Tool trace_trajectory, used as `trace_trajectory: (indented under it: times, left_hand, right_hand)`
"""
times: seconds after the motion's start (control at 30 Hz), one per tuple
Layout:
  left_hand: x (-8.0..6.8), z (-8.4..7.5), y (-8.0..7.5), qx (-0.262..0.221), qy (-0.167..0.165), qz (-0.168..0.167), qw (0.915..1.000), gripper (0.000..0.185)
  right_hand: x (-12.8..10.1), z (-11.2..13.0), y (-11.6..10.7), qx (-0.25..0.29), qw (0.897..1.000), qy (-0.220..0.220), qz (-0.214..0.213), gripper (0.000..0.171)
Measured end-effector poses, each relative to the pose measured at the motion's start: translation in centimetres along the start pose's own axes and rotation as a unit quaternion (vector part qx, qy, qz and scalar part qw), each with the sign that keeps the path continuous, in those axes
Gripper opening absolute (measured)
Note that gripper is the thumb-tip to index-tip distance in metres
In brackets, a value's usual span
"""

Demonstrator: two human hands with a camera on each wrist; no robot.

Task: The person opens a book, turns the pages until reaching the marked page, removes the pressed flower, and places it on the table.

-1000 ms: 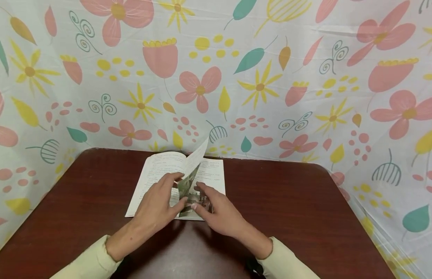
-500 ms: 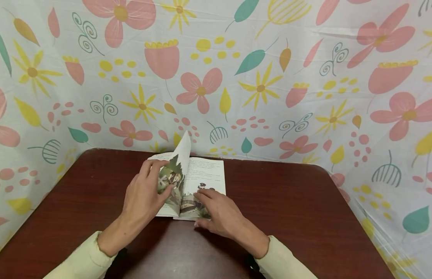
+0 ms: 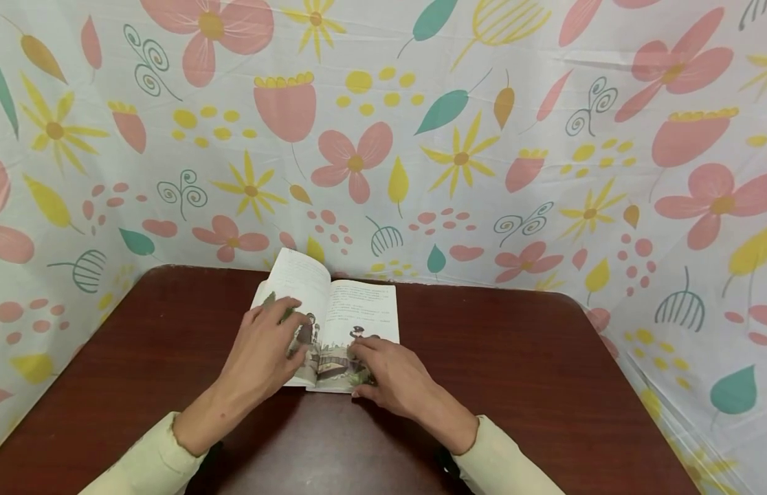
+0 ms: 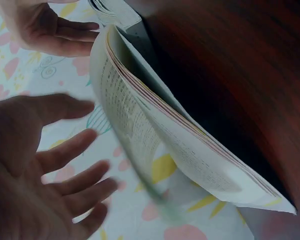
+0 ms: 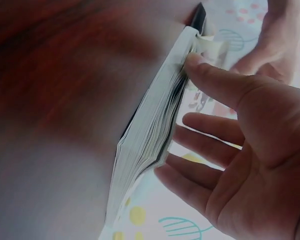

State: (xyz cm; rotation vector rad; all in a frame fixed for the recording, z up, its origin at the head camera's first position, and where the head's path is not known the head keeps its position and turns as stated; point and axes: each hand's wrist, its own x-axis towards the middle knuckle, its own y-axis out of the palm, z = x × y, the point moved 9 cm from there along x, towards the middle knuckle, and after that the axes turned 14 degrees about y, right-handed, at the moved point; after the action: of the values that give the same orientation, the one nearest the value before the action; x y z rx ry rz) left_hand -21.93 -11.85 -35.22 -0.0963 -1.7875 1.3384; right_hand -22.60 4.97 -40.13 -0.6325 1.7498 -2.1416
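An open book (image 3: 363, 302) lies on the table, with printed text on both pages and a coloured picture across their lower parts. Over the left page (image 3: 299, 275) my left hand (image 3: 260, 350) hovers, fingers spread and slightly bent. In the left wrist view that hand (image 4: 55, 170) stands apart from a lifted, blurred page (image 4: 125, 110). My right hand (image 3: 398, 378) rests at the lower right of the right page. From the right wrist, its thumb touches the book's lower edge (image 5: 155, 110), while the fairly straight fingers lie over the page side.
The dark red-brown wooden table (image 3: 513, 371) extends around the book. Behind it hangs a white curtain (image 3: 408, 227) with pink, yellow and teal flower prints, close to the table's back edge.
A raised page has swung over from right to left and now lies nearly down on the left side. My left hand moved left with it; the right hand shifted slightly lower on the right page.
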Motion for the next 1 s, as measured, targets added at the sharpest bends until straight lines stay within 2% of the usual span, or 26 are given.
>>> trace_trajectory:
  times: [0.1,0.17,0.47,0.6,0.73,0.83,0.9,0.97,1.0]
  left_hand:
    - [-0.4,0.0,1.2,-0.006,-0.006,0.05,0.9987,0.034]
    - [-0.5,0.0,1.8,-0.008,-0.006,0.07,0.9975,0.037]
    - [-1.1,-0.1,3.4,-0.031,-0.014,0.126,0.9915,0.034]
    - [-1.2,-0.2,3.7,-0.031,-0.012,0.132,0.9907,0.033]
    - [-1.2,-0.3,3.6,-0.028,-0.005,0.125,0.9918,0.031]
    - [-1.3,-0.3,3.6,-0.031,-0.003,0.124,0.9918,0.031]
    - [-1.3,-0.4,3.7,-0.033,-0.002,0.126,0.9915,0.031]
    - [-1.3,-0.4,3.8,-0.032,-0.001,0.129,0.9912,0.031]
    - [-1.3,-0.4,3.8,-0.031,0.0,0.13,0.991,0.031]
  right_hand:
    - [0.0,0.0,0.0,0.002,1.0,0.0,0.004,0.057]
    - [-0.1,0.0,0.1,0.002,1.0,0.0,0.008,0.053]
    - [-0.3,0.3,-0.2,-0.005,1.0,-0.018,0.02,0.033]
    - [-0.3,0.5,-0.6,-0.018,0.999,-0.032,0.009,0.023]
    - [-0.4,0.7,-1.0,-0.029,0.998,-0.05,-0.022,0.011]
    - [-0.5,0.9,-1.8,-0.028,0.995,-0.067,-0.067,0.012]
    - [-0.6,0.8,-2.4,-0.015,0.993,-0.062,-0.103,0.013]
    - [-0.6,0.2,-3.1,0.007,0.99,-0.032,-0.134,0.025]
    - [-0.6,-0.3,-3.3,0.024,0.989,-0.008,-0.146,0.04]
